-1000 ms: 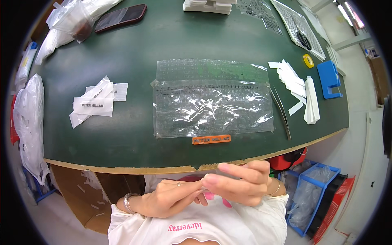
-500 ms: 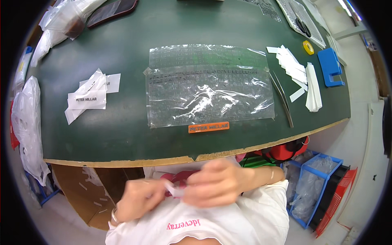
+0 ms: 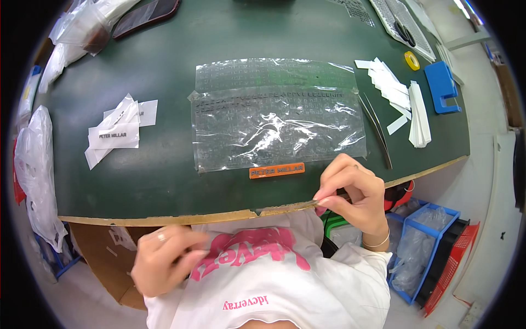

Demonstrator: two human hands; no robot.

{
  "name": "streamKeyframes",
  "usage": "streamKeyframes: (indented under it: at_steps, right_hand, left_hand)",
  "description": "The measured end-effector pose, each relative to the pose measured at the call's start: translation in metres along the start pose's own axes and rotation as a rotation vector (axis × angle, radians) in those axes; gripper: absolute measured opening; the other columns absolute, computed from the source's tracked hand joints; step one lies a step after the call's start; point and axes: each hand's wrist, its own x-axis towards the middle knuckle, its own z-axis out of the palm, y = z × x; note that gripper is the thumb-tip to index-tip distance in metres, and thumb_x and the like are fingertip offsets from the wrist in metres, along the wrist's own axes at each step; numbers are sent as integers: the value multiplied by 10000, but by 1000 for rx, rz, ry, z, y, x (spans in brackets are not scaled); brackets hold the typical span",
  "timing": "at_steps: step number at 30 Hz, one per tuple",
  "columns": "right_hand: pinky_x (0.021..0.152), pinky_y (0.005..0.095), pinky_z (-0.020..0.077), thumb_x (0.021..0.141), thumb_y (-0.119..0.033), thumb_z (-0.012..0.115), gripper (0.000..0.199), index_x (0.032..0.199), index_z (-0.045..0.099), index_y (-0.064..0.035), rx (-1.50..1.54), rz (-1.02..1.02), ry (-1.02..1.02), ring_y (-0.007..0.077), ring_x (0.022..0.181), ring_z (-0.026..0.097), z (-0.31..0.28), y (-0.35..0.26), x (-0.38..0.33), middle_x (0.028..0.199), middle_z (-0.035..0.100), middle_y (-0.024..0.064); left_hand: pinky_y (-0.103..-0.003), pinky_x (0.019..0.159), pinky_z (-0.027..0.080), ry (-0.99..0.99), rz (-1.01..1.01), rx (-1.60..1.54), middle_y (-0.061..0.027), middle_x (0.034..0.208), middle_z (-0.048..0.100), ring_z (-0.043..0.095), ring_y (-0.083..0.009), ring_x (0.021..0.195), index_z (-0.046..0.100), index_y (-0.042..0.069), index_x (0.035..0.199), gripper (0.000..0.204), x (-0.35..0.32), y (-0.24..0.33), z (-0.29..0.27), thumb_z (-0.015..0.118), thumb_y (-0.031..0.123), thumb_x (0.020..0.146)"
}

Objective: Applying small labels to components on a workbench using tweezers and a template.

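Note:
At the front edge of the table, my right hand is closed in a pinch of thumb and index finger. What it pinches is too thin and small to make out. My left hand hovers over my lap at the lower left, its fingertips blurred; thumb and index finger look apart, with nothing visible between them. Nearest to my right hand lies an orange bar with raised dark letters. Behind it a clear plastic sheet with small raised characters is taped to the table.
Printed white labels lie at the left on the green table. Blank white strips, metal tweezers, yellow tape and a blue tape dispenser are at the right. Below stand a cardboard box and a blue rack.
My hands were together over my lap with a white strip between them. They have parted: my right hand has moved up and right to the table edge, my left slightly leftward.

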Motion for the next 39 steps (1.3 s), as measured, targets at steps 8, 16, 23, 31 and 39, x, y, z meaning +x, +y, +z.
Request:
streamKeyframes:
  at_steps: [8, 16, 23, 31, 39]
  right_hand:
    - [579, 208, 414, 784, 57, 752, 128, 865, 660, 22, -73, 96, 146, 97, 696, 530, 13, -1, 15, 844, 566, 69]
    - [525, 260, 438, 807, -30, 765, 136, 863, 642, -16, -542, -46, 267, 112, 631, 531, 31, 8, 25, 831, 552, 52]
    - [734, 310, 469, 830, -52, 734, 329, 1144, 640, -24, -1072, 52, 617, 209, 855, 565, -25, -9, 13, 1023, 616, 86]
    - [917, 382, 464, 969, -170, 578, 257, 1136, 667, 5, -2021, 127, 599, 320, 1128, 590, -140, 40, -15, 1246, 630, 139]
    - [818, 403, 505, 947, -137, 607, 192, 972, 708, 25, -1341, 192, 921, 262, 944, 651, -100, 10, -3, 1061, 679, 114]
  left_hand:
    - [-341, 518, 383, 168, 448, 7, -91, 666, 512, 480, -236, 587, 571, -9, 781, 100, 76, 36, 45, 667, -30, 796]
    - [-383, 537, 385, 371, 384, 343, -105, 656, 449, 446, -275, 596, 478, 4, 736, 184, 88, 36, 64, 644, -40, 802]
    - [-352, 517, 404, 358, 428, 370, -77, 651, 424, 452, -237, 604, 496, 41, 712, 198, 86, 28, 57, 680, -27, 738]
    - [-335, 499, 392, 219, 551, -49, -81, 656, 513, 477, -239, 579, 550, 18, 714, 151, 68, 30, 51, 669, -73, 701]
    - [-317, 623, 494, -296, 676, -756, -132, 939, 691, 628, -241, 730, 596, -28, 1161, 314, 68, 31, 64, 580, 153, 905]
